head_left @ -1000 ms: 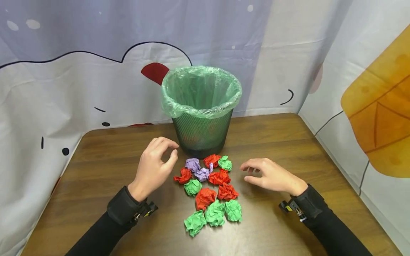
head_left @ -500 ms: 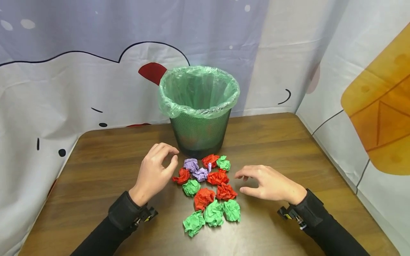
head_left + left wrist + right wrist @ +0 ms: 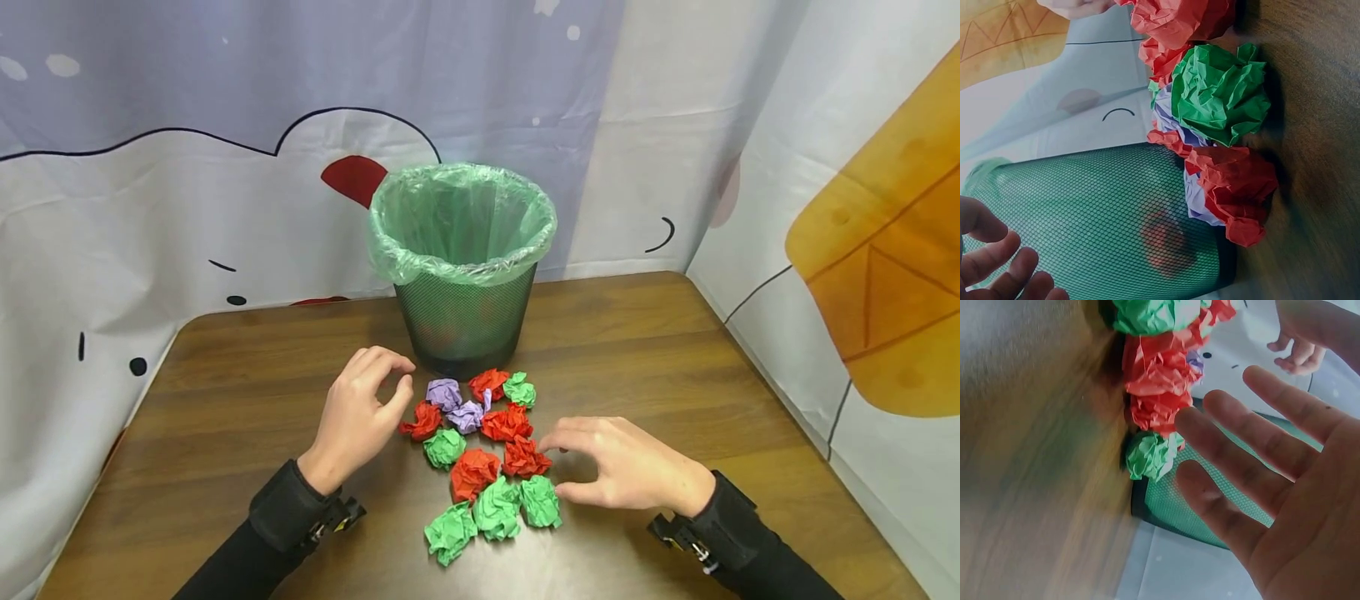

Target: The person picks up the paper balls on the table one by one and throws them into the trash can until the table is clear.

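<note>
Crumpled paper balls [image 3: 474, 475], red, green and purple, lie grouped on wooden table [image 3: 225, 375], before lined mesh bin [image 3: 468, 321]. Right hand [image 3: 626, 467]: fingers loosely extended, empty, just beside balls. Left hand [image 3: 358, 417]: relaxed, thumb-finger gap, empty, near balls' left side.

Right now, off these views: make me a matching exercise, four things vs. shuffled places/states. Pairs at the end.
Things
1. mesh wastebasket
2. purple paper balls
3. left hand
4. right hand

Places/states
A. right of the purple paper balls, fingers spread
B. upright, lined with a translucent green bag
C. left of the purple paper balls, holding nothing
D. crumpled, just in front of the wastebasket

Pairs: 1-B, 2-D, 3-C, 4-A
</note>
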`<state>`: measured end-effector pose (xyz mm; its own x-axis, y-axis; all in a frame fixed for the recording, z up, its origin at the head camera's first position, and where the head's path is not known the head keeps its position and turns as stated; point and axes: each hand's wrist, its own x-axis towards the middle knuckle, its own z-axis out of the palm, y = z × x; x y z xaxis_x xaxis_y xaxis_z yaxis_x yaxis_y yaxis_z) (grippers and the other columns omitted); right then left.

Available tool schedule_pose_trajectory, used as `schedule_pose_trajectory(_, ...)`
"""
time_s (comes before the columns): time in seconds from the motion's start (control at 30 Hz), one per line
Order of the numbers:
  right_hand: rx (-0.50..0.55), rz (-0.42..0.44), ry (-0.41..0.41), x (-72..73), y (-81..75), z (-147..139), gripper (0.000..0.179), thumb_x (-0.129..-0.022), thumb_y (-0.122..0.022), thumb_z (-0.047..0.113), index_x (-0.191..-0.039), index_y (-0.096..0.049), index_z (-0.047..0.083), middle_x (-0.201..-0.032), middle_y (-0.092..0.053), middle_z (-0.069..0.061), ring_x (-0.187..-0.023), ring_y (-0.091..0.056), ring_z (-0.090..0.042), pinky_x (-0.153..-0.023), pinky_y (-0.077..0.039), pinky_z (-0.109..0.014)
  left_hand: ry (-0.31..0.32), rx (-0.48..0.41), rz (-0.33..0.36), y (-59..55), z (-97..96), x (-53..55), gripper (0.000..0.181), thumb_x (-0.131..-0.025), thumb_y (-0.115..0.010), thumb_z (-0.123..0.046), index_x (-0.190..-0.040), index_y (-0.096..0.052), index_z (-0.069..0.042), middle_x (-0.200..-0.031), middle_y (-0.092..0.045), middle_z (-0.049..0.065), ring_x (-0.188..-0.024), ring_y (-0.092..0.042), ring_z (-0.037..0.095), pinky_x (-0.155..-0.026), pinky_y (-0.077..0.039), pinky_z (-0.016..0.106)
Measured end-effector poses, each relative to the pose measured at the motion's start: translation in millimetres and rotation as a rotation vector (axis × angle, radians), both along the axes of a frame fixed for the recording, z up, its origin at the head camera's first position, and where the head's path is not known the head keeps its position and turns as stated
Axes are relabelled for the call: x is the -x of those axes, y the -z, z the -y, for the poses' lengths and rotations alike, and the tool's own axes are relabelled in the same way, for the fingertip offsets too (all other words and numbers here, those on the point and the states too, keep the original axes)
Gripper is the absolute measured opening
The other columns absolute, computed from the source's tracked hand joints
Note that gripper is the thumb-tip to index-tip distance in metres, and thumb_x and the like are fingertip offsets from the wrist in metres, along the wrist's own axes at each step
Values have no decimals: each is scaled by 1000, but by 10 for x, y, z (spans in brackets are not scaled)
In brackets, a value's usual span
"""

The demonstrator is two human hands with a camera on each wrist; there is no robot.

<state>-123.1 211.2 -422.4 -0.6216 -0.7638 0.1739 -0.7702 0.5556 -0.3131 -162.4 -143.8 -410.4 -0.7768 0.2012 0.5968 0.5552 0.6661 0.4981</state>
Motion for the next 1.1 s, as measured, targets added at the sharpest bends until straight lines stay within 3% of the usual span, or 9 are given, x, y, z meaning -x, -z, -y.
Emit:
schedule_pose_trajectory(0.27,-130,-92,28,-147,81,99,58,-80,-75,60,-129,-63,31,-121,-58,12,-105,-62,-7,-86,-55,-38,-8,9,0,50,15,-12,9,-91,-65,-12,-97,-70,-15,-97,-66,-4,-97,-58,15,-82,-49,38)
schedule_pose_trajectory(0.43,-144,-105,25,-185,133,149,67,-77,-76,64,-134,-60,33,-121,-55,12,-102,-59,-6,-83,-54,-38,-14,9,-7,84,32,-4,8,-91,-65,-12,-96,-70,-15,-96,-65,-4,-94,-57,14,-79,-48,36)
schedule_pose_trajectory(0.63,-154,-94,-13,-195,194,204,66,-80,-77,56,-138,-58,31,-129,-55,8,-109,-60,-7,-81,-56,-38,-16,13,1,128,39,-8,9,-90,-65,-12,-96,-70,-16,-95,-65,-5,-92,-56,13,-78,-48,35)
schedule_pose_trajectory(0.77,-153,-81,-39,-198,238,244,58,-82,-78,46,-135,-59,29,-127,-55,8,-105,-59,-5,-75,-56,-35,-13,15,21,154,33,-27,9,-91,-65,-12,-97,-69,-17,-96,-65,-5,-93,-57,14,-78,-48,36)
schedule_pose_trajectory(0.93,-142,-79,-48,-197,277,256,52,-84,-78,40,-132,-61,26,-128,-56,5,-104,-61,-7,-76,-57,-34,-11,21,37,197,24,-40,8,-91,-65,-13,-97,-69,-17,-97,-65,-4,-94,-58,17,-78,-48,36)
schedule_pose_trajectory(1.1,-115,-78,-47,-187,293,261,47,-83,-78,30,-127,-62,26,-119,-55,10,-96,-58,-3,-76,-55,-28,-13,25,39,237,18,-45,8,-91,-65,-13,-96,-70,-17,-96,-65,-5,-94,-58,14,-75,-48,35)
